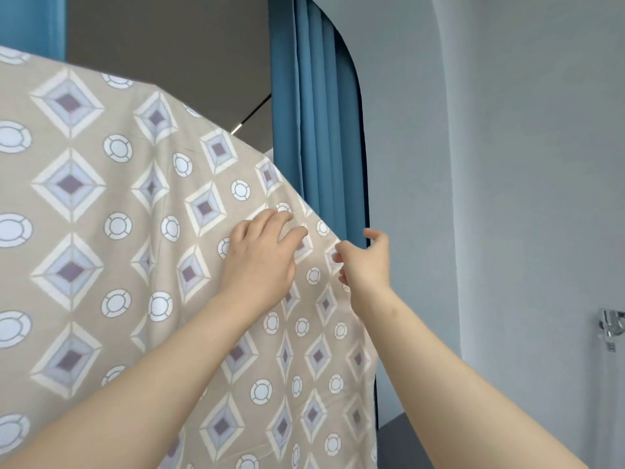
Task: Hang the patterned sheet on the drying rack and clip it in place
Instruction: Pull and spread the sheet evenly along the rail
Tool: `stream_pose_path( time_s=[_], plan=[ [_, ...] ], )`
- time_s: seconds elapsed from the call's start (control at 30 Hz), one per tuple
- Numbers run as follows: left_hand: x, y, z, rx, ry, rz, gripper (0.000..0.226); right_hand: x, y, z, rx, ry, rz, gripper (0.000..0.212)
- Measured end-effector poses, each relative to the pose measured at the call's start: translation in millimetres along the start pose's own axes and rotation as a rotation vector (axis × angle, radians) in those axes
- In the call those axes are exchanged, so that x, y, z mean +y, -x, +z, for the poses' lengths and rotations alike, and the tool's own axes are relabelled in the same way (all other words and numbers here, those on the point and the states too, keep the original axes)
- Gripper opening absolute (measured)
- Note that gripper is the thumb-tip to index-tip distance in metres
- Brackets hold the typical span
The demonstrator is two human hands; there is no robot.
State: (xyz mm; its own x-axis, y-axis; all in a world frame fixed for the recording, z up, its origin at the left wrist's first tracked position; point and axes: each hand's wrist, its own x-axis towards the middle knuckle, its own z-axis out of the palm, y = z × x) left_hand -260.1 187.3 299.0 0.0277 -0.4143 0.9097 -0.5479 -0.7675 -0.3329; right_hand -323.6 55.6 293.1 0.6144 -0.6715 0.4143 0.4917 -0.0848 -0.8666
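The patterned sheet (101, 231), beige with diamond and circle motifs, hangs draped in front of me and fills the left and centre of the view. The rack under it is hidden. My left hand (260, 258) lies flat on the cloth near its upper right edge, fingers straight and spread. My right hand (367, 262) is at the sheet's right edge, its fingers curled round the hem and the thumb lifted. No clip shows in either hand.
A blue curtain (318, 130) hangs just behind the sheet's right edge. To the right is a pale grey wall (507, 164) with a chrome fitting (612, 323) low down. A dark panel (169, 45) lies behind the sheet's top.
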Motion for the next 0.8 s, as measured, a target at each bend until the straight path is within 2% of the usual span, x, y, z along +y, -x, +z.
stream_pose_path(
  time_s=[0.1, 0.27, 0.4, 0.57, 0.63, 0.7, 0.73, 0.8],
  plan=[
    [-9, -6, -5, 0.011, -0.014, 0.010, 0.040, -11, -2, 11, -0.121, 0.071, -0.045, 0.058],
    [-31, -16, -6, 0.080, 0.020, 0.021, 0.040, -21, -20, 41, -0.380, 0.122, 0.053, 0.067],
    [-44, -27, -12, 0.137, 0.083, 0.034, 0.040, -29, -32, 64, -0.408, 0.035, 0.087, 0.068],
    [-60, -34, -21, 0.155, 0.113, 0.007, 0.041, -35, -40, 90, -0.396, 0.088, 0.041, 0.063],
    [-65, -36, -25, 0.174, 0.110, 0.001, 0.040, -33, -43, 97, -0.396, 0.099, 0.042, 0.052],
    [-69, -38, -27, 0.181, 0.101, 0.010, 0.040, -32, -43, 102, -0.435, 0.129, 0.036, 0.028],
    [-70, -39, -27, 0.183, 0.099, 0.013, 0.039, -31, -44, 103, -0.445, 0.154, 0.023, 0.023],
    [-73, -44, -28, 0.189, 0.106, 0.009, 0.039, -30, -48, 105, -0.412, 0.179, -0.035, 0.028]
  ],
)
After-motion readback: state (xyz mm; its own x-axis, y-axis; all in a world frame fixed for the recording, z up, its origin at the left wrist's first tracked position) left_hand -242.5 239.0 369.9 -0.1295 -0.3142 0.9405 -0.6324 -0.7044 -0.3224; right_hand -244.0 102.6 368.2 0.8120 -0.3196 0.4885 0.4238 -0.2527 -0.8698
